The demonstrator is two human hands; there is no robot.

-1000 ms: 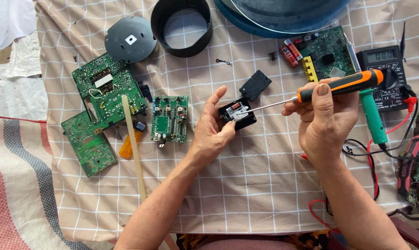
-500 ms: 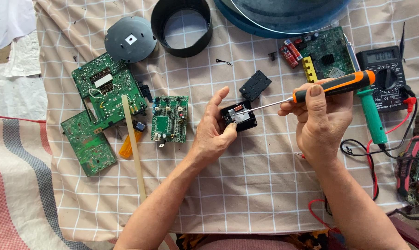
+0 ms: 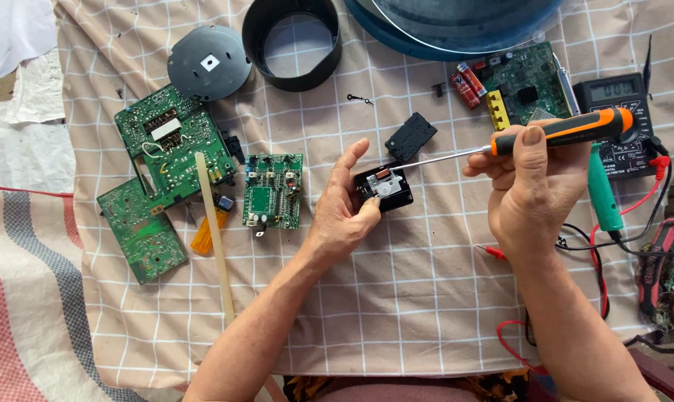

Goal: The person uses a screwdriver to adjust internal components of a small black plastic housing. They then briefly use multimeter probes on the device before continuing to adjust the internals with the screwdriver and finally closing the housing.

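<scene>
My left hand [image 3: 342, 216] holds a small black box-shaped part [image 3: 385, 187] with a pale insert and a copper-coloured piece on top. My right hand [image 3: 534, 190] grips a screwdriver [image 3: 567, 131] by its orange and black handle. The metal shaft runs left, and its tip rests at the top of the small black part. A flat black cover [image 3: 411, 137] lies on the checked cloth [image 3: 396, 298] just above the held part.
Green circuit boards [image 3: 175, 141] [image 3: 140, 229] [image 3: 273, 191] lie at left beside a pale stick [image 3: 214, 231]. A grey disc [image 3: 207, 62] and black ring [image 3: 292, 41] sit at top. Another board [image 3: 527, 83], a multimeter [image 3: 614, 112], green-handled tool [image 3: 603, 190], wires and pliers [image 3: 668, 253] crowd the right.
My right hand and the screwdriver handle have shifted slightly up and right, while the tip stays at the black part. My left hand has kept hold of the part.
</scene>
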